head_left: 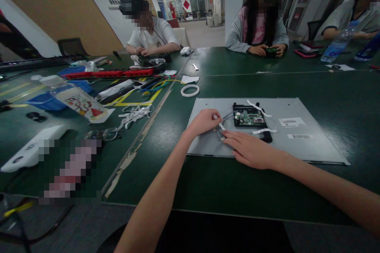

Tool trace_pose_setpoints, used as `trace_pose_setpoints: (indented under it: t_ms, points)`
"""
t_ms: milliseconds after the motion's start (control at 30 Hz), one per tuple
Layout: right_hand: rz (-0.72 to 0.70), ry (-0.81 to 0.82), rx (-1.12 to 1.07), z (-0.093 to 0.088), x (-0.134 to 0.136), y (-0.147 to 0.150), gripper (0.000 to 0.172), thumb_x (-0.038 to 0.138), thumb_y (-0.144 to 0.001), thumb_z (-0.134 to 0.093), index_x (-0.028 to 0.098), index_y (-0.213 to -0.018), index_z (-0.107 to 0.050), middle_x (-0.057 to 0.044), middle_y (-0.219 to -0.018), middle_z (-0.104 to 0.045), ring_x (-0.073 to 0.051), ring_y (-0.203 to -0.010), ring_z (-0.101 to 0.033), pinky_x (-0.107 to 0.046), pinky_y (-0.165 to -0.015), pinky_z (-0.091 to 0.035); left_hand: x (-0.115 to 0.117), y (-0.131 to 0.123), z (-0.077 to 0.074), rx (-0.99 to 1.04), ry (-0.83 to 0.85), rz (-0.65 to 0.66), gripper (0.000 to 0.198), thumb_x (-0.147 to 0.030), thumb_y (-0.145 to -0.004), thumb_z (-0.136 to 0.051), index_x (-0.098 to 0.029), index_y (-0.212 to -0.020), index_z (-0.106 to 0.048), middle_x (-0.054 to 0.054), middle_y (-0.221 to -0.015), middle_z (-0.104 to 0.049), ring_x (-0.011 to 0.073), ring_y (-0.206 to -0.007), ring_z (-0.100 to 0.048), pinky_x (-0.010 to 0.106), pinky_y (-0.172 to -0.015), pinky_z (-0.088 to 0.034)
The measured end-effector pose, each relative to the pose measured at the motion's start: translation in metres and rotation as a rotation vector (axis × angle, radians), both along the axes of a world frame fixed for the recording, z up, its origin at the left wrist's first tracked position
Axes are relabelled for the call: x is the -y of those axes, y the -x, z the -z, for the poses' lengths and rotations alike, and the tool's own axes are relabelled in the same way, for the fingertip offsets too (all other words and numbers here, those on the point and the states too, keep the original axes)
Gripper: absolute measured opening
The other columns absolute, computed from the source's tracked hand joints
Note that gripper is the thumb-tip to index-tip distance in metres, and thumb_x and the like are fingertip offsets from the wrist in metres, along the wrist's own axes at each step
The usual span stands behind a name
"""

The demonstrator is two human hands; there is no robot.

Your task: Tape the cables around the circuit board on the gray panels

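A flat grey metal panel (pixel 299 114) lies on the green table. On it sits a green circuit board (pixel 248 118) in a black frame, with grey cables (pixel 228 116) leading off its left side. My left hand (pixel 205 121) is over the panel's left part, thumb and fingers pinched at a short white tape strip (pixel 221 126) by the cables. My right hand (pixel 252 149) rests on the panel below the board, fingers stretched out, tips touching near the same strip and cables. Two more white tape strips (pixel 259 108) lie across the board's top right and lower right.
A tape roll (pixel 190 90), a small wrench (pixel 195 67) and a tangle of white strips (pixel 135 115) lie beyond and left. A plastic bottle (pixel 77 99), blue trays (pixel 47 101) and eyeglasses (pixel 110 134) are at left. Several people sit around the table.
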State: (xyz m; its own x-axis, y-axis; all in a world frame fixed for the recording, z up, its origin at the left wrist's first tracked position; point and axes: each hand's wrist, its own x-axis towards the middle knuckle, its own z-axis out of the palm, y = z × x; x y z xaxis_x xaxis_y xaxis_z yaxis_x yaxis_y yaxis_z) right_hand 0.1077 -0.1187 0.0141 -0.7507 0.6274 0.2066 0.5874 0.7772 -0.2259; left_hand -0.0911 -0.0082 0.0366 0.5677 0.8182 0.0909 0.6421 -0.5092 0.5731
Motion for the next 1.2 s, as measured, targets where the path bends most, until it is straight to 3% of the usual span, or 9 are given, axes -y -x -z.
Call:
trace_pose_setpoints:
  t_ms: [167, 333, 467, 833, 1000, 1200]
  points:
    - [-0.002, 0.006, -0.013, 0.0, 0.0, 0.0, 0.047, 0.026, -0.088, -0.043, 0.015, -0.133, -0.042, -0.011, -0.144, -0.031, -0.022, -0.132, -0.03, -0.042, -0.108, -0.028, -0.003, 0.003, 0.0, 0.02, 0.027, -0.084, 0.036, -0.04, -0.078, -0.055, -0.014, -0.103, -0.059, -0.001, -0.063, -0.056, 0.012, -0.058, -0.05, 0.023, -0.059, -0.035]
    - [-0.002, 0.012, -0.02, 0.0, -0.001, -0.001, 0.047, 0.027, -0.089, -0.041, 0.017, -0.135, -0.04, -0.009, -0.145, -0.03, -0.022, -0.133, -0.028, -0.041, -0.109, -0.027, 0.003, 0.006, -0.008, 0.01, 0.078, 0.08, 0.048, -0.03, -0.068, -0.065, -0.019, -0.114, -0.054, 0.0, -0.078, -0.06, 0.0123, -0.067, -0.054, 0.022, -0.065, -0.038]
    - [-0.001, 0.013, -0.008, -0.001, -0.001, -0.002, 0.047, 0.028, -0.09, -0.04, 0.017, -0.136, -0.04, -0.009, -0.145, -0.028, -0.021, -0.132, -0.029, -0.041, -0.108, -0.028, 0.008, 0.006, -0.016, -0.017, 0.117, 0.185, 0.04, -0.021, -0.069, -0.061, -0.019, -0.108, -0.058, -0.002, -0.075, -0.06, 0.0115, -0.066, -0.053, 0.021, -0.064, -0.037]
    - [-0.003, 0.026, 0.019, -0.001, -0.002, -0.004, 0.047, 0.03, -0.091, -0.038, 0.019, -0.137, -0.038, -0.007, -0.147, -0.025, -0.021, -0.133, -0.027, -0.039, -0.109, -0.027, -0.002, 0.01, -0.008, -0.079, 0.144, 0.157, 0.016, -0.019, -0.07, -0.058, -0.016, -0.084, -0.065, -0.002, -0.062, -0.059, 0.01, -0.058, -0.052, 0.02, -0.059, -0.036]
    - [0.001, 0.026, 0.026, 0.001, -0.002, -0.004, 0.047, 0.03, -0.091, -0.038, 0.018, -0.137, -0.039, -0.008, -0.147, -0.026, -0.021, -0.132, -0.028, -0.039, -0.109, -0.026, -0.004, 0.012, -0.009, -0.125, 0.099, 0.174, 0.017, -0.026, -0.073, -0.058, -0.015, -0.084, -0.065, 0.0, -0.067, -0.063, 0.0108, -0.061, -0.055, 0.02, -0.059, -0.037]
    - [0.007, 0.022, 0.034, 0.001, -0.001, -0.003, 0.047, 0.029, -0.091, -0.039, 0.018, -0.137, -0.039, -0.008, -0.147, -0.026, -0.02, -0.132, -0.028, -0.037, -0.109, -0.026, -0.002, 0.013, -0.014, -0.165, 0.172, 0.149, 0.022, -0.03, -0.075, -0.057, -0.013, -0.087, -0.063, -0.001, -0.06, -0.062, 0.0102, -0.056, -0.054, 0.021, -0.057, -0.037]
